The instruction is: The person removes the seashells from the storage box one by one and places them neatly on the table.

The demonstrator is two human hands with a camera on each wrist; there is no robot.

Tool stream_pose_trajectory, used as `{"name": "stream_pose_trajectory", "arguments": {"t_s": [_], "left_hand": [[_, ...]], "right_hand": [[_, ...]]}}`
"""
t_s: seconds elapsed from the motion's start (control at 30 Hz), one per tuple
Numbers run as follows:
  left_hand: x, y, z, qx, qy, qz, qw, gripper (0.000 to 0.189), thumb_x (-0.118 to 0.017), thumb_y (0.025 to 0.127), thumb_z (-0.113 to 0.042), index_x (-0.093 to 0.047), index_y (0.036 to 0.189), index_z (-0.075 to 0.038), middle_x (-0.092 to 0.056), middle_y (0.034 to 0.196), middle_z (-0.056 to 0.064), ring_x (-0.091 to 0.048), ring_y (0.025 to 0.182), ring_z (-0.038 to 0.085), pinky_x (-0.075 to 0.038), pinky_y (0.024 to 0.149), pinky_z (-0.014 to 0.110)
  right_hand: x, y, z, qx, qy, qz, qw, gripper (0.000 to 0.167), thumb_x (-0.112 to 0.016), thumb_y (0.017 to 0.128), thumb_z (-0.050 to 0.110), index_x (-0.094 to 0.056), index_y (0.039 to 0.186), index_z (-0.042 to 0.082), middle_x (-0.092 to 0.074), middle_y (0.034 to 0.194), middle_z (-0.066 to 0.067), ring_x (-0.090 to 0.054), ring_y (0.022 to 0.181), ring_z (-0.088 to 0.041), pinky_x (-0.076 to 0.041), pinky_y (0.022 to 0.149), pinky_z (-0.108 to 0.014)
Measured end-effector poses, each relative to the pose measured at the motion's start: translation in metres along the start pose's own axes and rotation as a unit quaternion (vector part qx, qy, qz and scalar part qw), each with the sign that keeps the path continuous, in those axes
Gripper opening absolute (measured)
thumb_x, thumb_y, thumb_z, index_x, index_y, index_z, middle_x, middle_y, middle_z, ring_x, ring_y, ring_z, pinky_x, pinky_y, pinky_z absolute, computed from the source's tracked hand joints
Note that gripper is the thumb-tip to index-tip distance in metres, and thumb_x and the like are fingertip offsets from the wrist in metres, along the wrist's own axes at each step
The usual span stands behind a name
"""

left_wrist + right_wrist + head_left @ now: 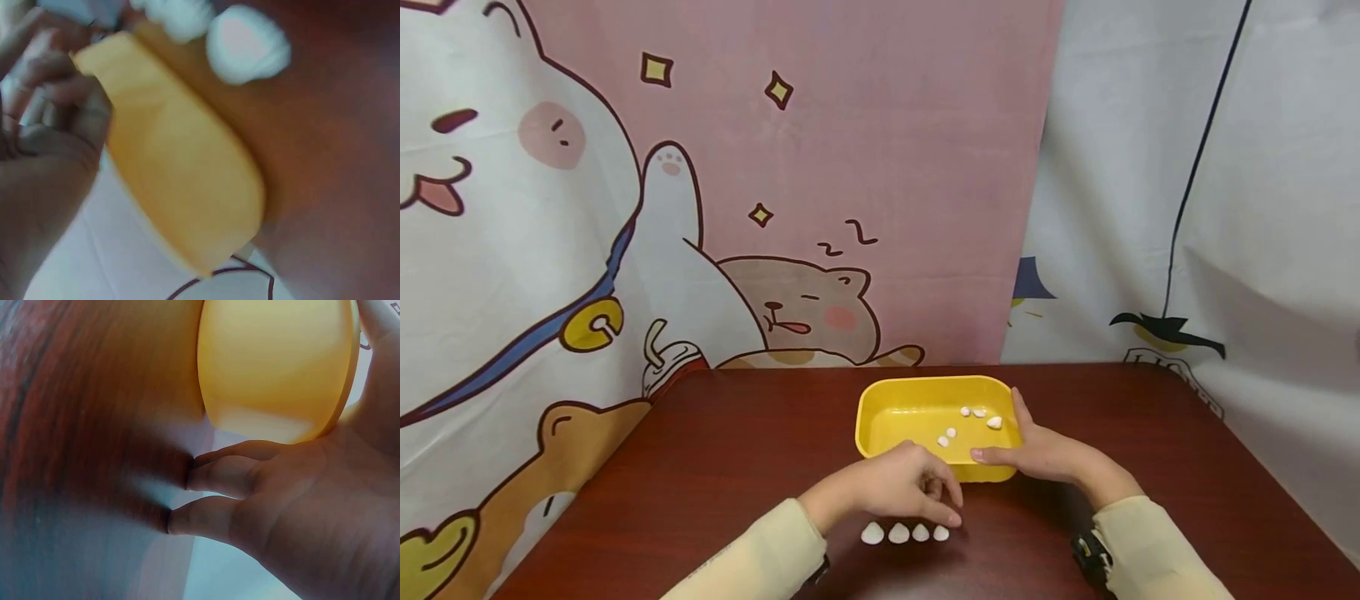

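In the head view a yellow plastic tray (895,446) rests on the table with several small white shells (994,422) inside. My right hand (1052,454) holds its right end, the thumb over the near rim and the other fingers along the outside. The right wrist view shows fingertips (181,522) down on the tabletop beside the tray wall (275,369). In front of the tray, several white shells (898,533) lie in a row. My left hand (902,483) hovers over them, fingers loosely bent, thumb tip close to the rightmost shell (942,533). Nothing shows between its fingertips.
The dark red-brown table (760,450) extends to both sides of the tray. Behind it hangs a pink and white cloth (925,208) printed with cartoon animals. A black band (1092,558) sits around the right wrist by the sleeve (1157,550).
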State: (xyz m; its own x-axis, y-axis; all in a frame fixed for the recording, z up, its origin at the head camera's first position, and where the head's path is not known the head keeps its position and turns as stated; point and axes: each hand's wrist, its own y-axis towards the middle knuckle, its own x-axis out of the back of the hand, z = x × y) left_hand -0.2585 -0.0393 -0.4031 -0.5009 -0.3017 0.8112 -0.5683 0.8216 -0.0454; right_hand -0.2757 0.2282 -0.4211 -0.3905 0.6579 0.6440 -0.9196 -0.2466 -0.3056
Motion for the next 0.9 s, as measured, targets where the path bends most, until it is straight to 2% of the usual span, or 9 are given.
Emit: {"name": "stream_pose_trajectory", "arguments": {"t_s": [0.1,0.2,0.3,0.4,0.5,0.6,0.8,0.87,0.9], "left_hand": [[0.026,0.013,0.004,-0.001,-0.07,-0.02,0.9973,0.014,-0.081,0.096,-0.025,-0.08,0.104,-0.014,-0.064,0.072,-0.008,-0.052,0.061,-0.001,-0.045,0.059,0.016],[0.047,0.029,0.016,0.037,-0.071,-0.05,0.9956,0.011,-0.079,0.098,-0.025,-0.08,0.105,-0.017,-0.071,0.081,0.0,-0.058,0.066,0.008,-0.049,0.061,0.02],[0.056,0.045,0.035,0.085,-0.059,-0.06,0.9928,0.011,-0.077,0.099,-0.023,-0.08,0.109,-0.018,-0.075,0.093,0.008,-0.066,0.074,0.021,-0.055,0.065,0.026],[0.054,0.057,0.052,0.126,-0.065,-0.042,0.989,0.02,-0.077,0.099,-0.019,-0.078,0.117,-0.013,-0.074,0.1,0.009,-0.07,0.084,0.03,-0.061,0.075,0.036],[0.047,0.066,0.063,0.154,-0.092,-0.002,0.9838,0.036,-0.079,0.096,-0.016,-0.072,0.131,-0.009,-0.07,0.102,0.006,-0.067,0.083,0.026,-0.06,0.075,0.038],[0.042,0.075,0.066,0.168,-0.114,0.018,0.979,0.048,-0.079,0.096,-0.015,-0.065,0.142,-0.009,-0.069,0.103,0.008,-0.06,0.079,0.021,-0.054,0.071,0.036],[0.033,0.103,0.055,0.18,-0.105,-0.028,0.9776,0.044,-0.079,0.097,-0.026,-0.069,0.14,-0.022,-0.067,0.121,0.006,-0.059,0.093,0.019,-0.055,0.088,0.037],[0.028,0.111,0.05,0.178,-0.12,-0.038,0.9758,0.041,-0.079,0.097,-0.026,-0.07,0.138,-0.022,-0.068,0.121,0.004,-0.06,0.088,0.019,-0.056,0.084,0.035],[0.025,0.115,0.048,0.176,-0.135,-0.039,0.9743,0.041,-0.079,0.098,-0.024,-0.07,0.138,-0.021,-0.069,0.117,0.003,-0.059,0.08,0.021,-0.057,0.078,0.035]], "right_hand": [[0.0,0.001,0.0,0.003,-0.001,-0.004,1.0,0.142,-0.071,0.089,0.071,0.026,0.163,-0.001,-0.022,0.167,-0.041,-0.045,0.141,-0.05,-0.032,0.118,-0.076],[-0.001,0.002,-0.002,0.0,0.001,-0.004,1.0,0.142,-0.071,0.089,0.071,0.027,0.163,0.0,-0.021,0.167,-0.041,-0.043,0.142,-0.051,-0.033,0.118,-0.076],[-0.002,0.002,-0.003,-0.003,0.006,-0.001,1.0,0.143,-0.072,0.088,0.071,0.028,0.163,0.0,-0.017,0.168,-0.042,-0.04,0.145,-0.052,-0.032,0.119,-0.075],[-0.004,0.003,-0.004,0.002,0.008,-0.001,1.0,0.142,-0.072,0.089,0.07,0.027,0.162,-0.001,-0.017,0.167,-0.042,-0.042,0.143,-0.052,-0.033,0.119,-0.074],[-0.004,0.002,-0.004,0.005,0.009,-0.002,0.9999,0.142,-0.072,0.089,0.07,0.027,0.163,-0.001,-0.019,0.167,-0.042,-0.044,0.142,-0.05,-0.034,0.119,-0.073],[-0.003,0.001,-0.004,0.013,0.008,-0.006,0.9999,0.142,-0.072,0.088,0.07,0.026,0.163,-0.001,-0.022,0.166,-0.042,-0.046,0.141,-0.049,-0.035,0.119,-0.072],[-0.001,-0.001,-0.005,0.017,0.004,-0.004,0.9998,0.142,-0.072,0.089,0.07,0.027,0.163,-0.001,-0.023,0.166,-0.043,-0.047,0.142,-0.049,-0.036,0.119,-0.071],[-0.001,-0.002,-0.005,0.021,0.002,-0.003,0.9998,0.143,-0.072,0.089,0.071,0.027,0.163,0.0,-0.022,0.166,-0.043,-0.046,0.143,-0.05,-0.037,0.119,-0.071],[-0.001,-0.002,-0.005,0.023,0.002,-0.002,0.9997,0.143,-0.072,0.089,0.071,0.028,0.163,0.0,-0.022,0.166,-0.043,-0.046,0.144,-0.05,-0.037,0.119,-0.071]]}}
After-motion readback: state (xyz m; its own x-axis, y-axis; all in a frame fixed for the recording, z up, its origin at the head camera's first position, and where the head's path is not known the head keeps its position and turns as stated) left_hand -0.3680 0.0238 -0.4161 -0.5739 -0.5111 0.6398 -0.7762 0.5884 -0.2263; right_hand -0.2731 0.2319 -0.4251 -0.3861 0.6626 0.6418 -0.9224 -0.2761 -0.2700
